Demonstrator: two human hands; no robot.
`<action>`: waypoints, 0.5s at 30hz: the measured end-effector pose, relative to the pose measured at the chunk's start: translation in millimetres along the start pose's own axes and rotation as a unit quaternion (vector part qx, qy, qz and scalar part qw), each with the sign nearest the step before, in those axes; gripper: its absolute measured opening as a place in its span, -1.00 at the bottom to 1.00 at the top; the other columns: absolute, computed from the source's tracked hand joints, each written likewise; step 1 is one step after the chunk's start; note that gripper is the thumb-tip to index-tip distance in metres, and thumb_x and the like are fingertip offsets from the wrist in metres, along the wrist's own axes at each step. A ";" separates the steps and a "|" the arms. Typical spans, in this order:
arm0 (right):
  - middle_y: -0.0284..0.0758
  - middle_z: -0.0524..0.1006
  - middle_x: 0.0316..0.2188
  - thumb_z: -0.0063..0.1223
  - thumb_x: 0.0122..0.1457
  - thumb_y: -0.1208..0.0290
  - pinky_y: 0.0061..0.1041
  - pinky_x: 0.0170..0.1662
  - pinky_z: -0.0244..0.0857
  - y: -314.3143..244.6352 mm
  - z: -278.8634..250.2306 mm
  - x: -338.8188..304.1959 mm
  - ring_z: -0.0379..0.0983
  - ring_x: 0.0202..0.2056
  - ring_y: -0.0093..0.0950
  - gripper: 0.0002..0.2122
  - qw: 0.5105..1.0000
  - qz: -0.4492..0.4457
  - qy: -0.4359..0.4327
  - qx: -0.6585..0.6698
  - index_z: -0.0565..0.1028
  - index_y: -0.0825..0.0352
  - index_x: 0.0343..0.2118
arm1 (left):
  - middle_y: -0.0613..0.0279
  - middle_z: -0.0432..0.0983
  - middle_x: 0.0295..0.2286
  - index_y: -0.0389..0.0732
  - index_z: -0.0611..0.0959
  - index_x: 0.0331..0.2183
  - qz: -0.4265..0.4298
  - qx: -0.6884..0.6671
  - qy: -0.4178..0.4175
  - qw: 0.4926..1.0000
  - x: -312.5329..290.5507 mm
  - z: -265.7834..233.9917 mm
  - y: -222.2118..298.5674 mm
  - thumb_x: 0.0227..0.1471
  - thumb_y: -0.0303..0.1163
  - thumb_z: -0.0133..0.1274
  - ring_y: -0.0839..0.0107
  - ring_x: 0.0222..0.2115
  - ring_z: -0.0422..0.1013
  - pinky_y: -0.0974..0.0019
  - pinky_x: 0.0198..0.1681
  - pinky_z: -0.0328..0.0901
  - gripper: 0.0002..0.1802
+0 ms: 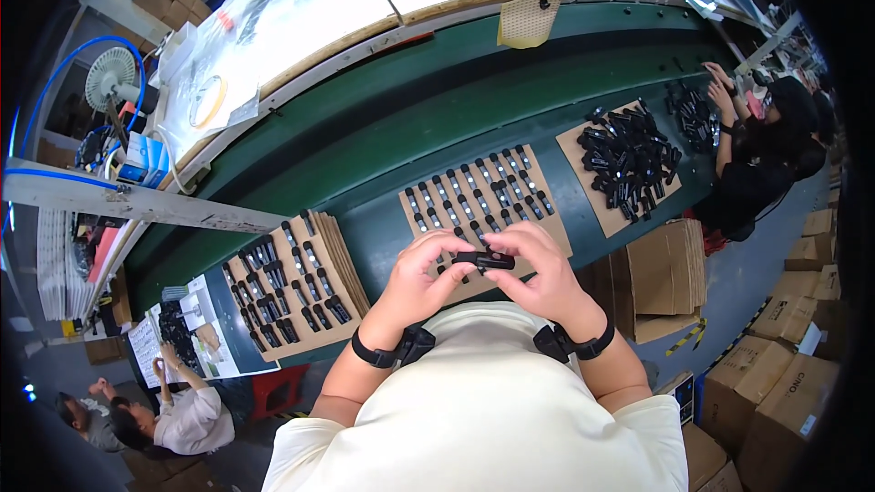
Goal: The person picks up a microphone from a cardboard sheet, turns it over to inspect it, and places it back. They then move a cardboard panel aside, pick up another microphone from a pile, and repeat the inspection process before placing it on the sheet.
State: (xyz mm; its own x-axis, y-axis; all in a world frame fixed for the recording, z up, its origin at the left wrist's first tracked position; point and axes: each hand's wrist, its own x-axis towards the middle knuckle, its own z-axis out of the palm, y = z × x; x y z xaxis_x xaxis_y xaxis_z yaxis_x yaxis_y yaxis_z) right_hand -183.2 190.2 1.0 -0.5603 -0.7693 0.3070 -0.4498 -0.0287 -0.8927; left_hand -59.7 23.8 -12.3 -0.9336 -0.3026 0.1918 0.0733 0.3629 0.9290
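Observation:
Between my two hands I hold a small black oblong device [488,260], lying level in front of my chest. The fingers and thumb of my left hand [421,275] pinch its left end. My right hand [540,271] grips the other end between thumb and fingers. Just beyond and partly under my hands lies a cardboard sheet [545,230] with rows of similar black devices [470,205], several showing a pale round spot. My fingers cover part of the nearest rows.
Left, a cardboard stack [344,264] bears more devices; right, another sheet [583,173] carries a loose heap [629,164]. All rest on a green conveyor belt [365,137]. Co-workers sit at far right [761,141] and lower left [187,419]. Cartons [747,369] stand on the right floor.

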 end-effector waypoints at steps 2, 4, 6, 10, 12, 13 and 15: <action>-0.28 0.48 -0.39 0.23 -0.08 0.57 -0.46 -0.29 0.30 11.2 0.2 -0.8 0.41 -0.37 -0.37 -0.75 0.997 -0.042 -0.023 -0.063 0.49 0.37 -0.28 | 0.14 0.57 -0.35 -0.28 0.60 -0.29 0.023 0.015 -0.017 0.999 3.2 1.0 -3.5 -0.09 -0.50 0.22 0.25 -0.24 0.47 0.22 -0.02 0.29 -0.77; -0.28 0.48 -0.39 0.22 -0.08 0.57 -0.49 -0.30 0.30 22.3 -1.2 -2.8 0.40 -0.36 -0.40 -0.76 0.993 -0.058 -0.032 -0.098 0.50 0.38 -0.28 | 0.14 0.56 -0.35 -0.29 0.60 -0.29 0.009 0.023 -0.025 0.999 7.1 2.4 -7.5 -0.08 -0.51 0.20 0.27 -0.25 0.47 0.24 -0.04 0.30 -0.77; -0.29 0.48 -0.40 0.18 -0.02 0.54 -0.50 -0.32 0.29 33.1 -4.6 -5.3 0.39 -0.40 -0.41 -0.80 0.994 0.052 -0.054 -0.080 0.50 0.37 -0.30 | 0.15 0.55 -0.35 -0.30 0.60 -0.28 -0.019 0.045 -0.034 0.998 10.2 3.3 -12.4 -0.06 -0.53 0.18 0.29 -0.27 0.47 0.28 -0.08 0.32 -0.78; -0.26 0.50 -0.41 0.15 0.02 0.46 -0.45 -0.34 0.32 104.2 -10.7 -22.6 0.43 -0.43 -0.34 -0.83 0.967 0.218 -0.027 -0.132 0.49 0.36 -0.31 | 0.14 0.55 -0.34 -0.32 0.59 -0.27 -0.079 0.091 0.044 0.992 -1.1 -1.3 -41.7 -0.04 -0.54 0.14 0.34 -0.29 0.47 0.33 -0.14 0.33 -0.79; -0.23 0.52 -0.40 0.16 0.02 0.44 -0.41 -0.32 0.34 146.6 -13.0 -43.4 0.46 -0.40 -0.29 -0.82 0.948 0.273 -0.019 -0.160 0.48 0.35 -0.32 | 0.14 0.55 -0.34 -0.33 0.59 -0.27 -0.095 0.094 0.040 0.990 -6.9 -3.1 -54.6 -0.03 -0.54 0.14 0.35 -0.29 0.47 0.34 -0.14 0.33 -0.79; -0.21 0.53 -0.40 0.16 0.01 0.41 -0.38 -0.31 0.36 166.9 -11.3 -52.6 0.49 -0.38 -0.25 -0.82 0.927 0.324 -0.016 -0.186 0.48 0.34 -0.33 | 0.14 0.55 -0.34 -0.33 0.59 -0.26 -0.112 0.100 0.041 0.988 -9.9 -4.5 -61.3 -0.02 -0.53 0.13 0.36 -0.29 0.47 0.35 -0.15 0.33 -0.80; -0.20 0.54 -0.37 0.15 0.01 0.38 -0.34 -0.27 0.37 194.9 -2.9 -68.9 0.50 -0.34 -0.22 -0.80 0.916 0.345 -0.050 -0.197 0.47 0.33 -0.31 | 0.13 0.55 -0.34 -0.34 0.59 -0.26 -0.130 0.110 0.040 0.985 -15.9 -8.3 -71.1 -0.01 -0.53 0.12 0.37 -0.30 0.47 0.36 -0.15 0.33 -0.80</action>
State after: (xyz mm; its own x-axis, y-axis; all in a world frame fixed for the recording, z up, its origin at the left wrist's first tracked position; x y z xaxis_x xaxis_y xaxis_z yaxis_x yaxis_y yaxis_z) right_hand -234.2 239.5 -193.1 -0.7485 -0.5727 -0.3345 -0.2397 0.7038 -0.6687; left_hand -47.2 -4.5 -78.7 -0.8800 -0.4748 -0.0105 -0.2494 0.4434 0.8609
